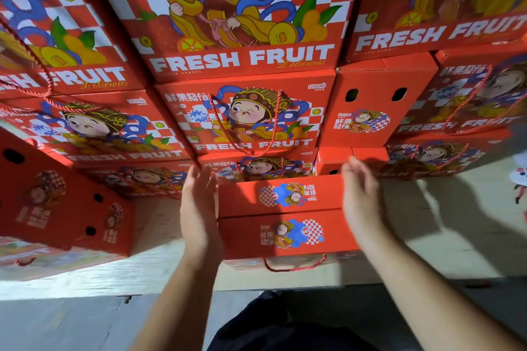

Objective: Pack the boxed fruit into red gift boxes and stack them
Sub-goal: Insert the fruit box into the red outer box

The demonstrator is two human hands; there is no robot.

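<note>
Head view: our left hand (199, 208) and right hand (360, 202) are flat and open at the two sides of a closed red gift box (281, 214) (fruit unseen). We judge only stacking remains; the stacked boxes (242, 117) already stand behind.

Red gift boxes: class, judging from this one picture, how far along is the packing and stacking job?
Done: many closed gift boxes already stand stacked in rows. In hand: two closed boxes lie stacked nearest, between the open left hand and open right hand; contact is unclear. Left: cannot tell; no unpacked fruit shows.
</note>
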